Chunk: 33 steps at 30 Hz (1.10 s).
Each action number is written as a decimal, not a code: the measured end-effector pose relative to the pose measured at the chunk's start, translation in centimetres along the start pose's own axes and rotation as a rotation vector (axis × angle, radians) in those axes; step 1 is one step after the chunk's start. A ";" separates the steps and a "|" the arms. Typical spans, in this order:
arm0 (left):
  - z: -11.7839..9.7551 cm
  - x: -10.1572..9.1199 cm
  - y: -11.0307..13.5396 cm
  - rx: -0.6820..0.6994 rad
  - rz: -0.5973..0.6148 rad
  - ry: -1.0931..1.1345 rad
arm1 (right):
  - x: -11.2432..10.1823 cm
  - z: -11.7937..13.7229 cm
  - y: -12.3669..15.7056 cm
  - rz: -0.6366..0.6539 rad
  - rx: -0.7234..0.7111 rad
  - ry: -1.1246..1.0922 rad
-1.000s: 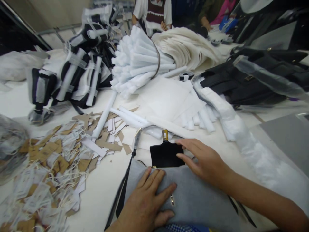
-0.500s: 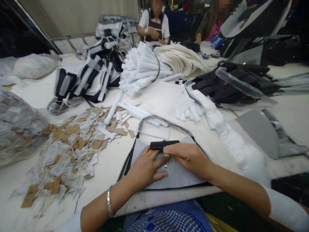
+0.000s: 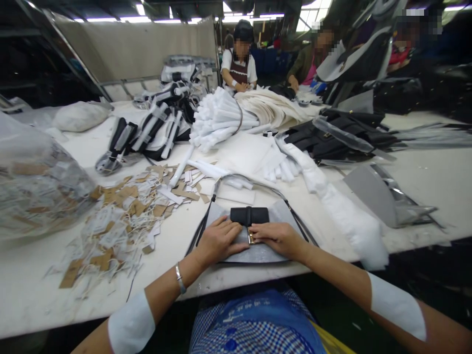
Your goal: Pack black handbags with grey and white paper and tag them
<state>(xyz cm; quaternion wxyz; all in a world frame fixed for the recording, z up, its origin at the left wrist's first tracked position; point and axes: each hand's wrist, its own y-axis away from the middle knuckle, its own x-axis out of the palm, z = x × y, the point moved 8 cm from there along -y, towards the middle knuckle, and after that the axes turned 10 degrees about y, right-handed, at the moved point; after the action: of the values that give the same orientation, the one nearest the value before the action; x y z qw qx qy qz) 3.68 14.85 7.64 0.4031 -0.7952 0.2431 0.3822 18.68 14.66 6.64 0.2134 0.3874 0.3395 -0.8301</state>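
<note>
A handbag [image 3: 271, 254] lies in front of me at the table's edge, its front covered by a greyish protective sheet and its dark strap looping away behind it. Across its middle sits a black flap tab [image 3: 259, 215] with a gold metal clasp [image 3: 251, 236] below. My left hand [image 3: 221, 240] rests with stretched fingers on the left of the bag, fingertips by the tab. From the right, my right hand [image 3: 280, 239] has its fingers closed at the clasp; its thumb is mostly hidden.
Paper tags with strings [image 3: 106, 231] are heaped left, beside a clear plastic bag [image 3: 40, 182]. Beyond lie bundled white rolls [image 3: 221, 118], wrapped straps [image 3: 151, 128] and black bags [image 3: 332, 132]. White padding [image 3: 346, 211] lies right. Two people [image 3: 239, 66] work across the table.
The flap tab, tilted up before, now lies flat over the bag's front. My right fingers have settled at the clasp. My view has tipped upward.
</note>
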 end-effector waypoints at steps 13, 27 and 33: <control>-4.4 0.8 0.4 0.155 0.390 0.199 | 1.4 -0.7 -1.3 0.224 0.148 -0.013; -4.1 2.5 3.0 0.111 0.297 0.032 | 2.2 0.1 -3.7 0.342 -0.067 0.301; -4.3 2.4 3.1 0.140 0.256 -0.027 | 2.2 2.0 -3.8 0.357 -0.033 0.464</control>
<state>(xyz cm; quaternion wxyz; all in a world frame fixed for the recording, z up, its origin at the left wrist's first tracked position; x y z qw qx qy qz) 4.70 9.35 5.97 0.4087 -0.7225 0.3631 0.4232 14.01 15.56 7.32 0.2790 0.6169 0.3191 -0.6631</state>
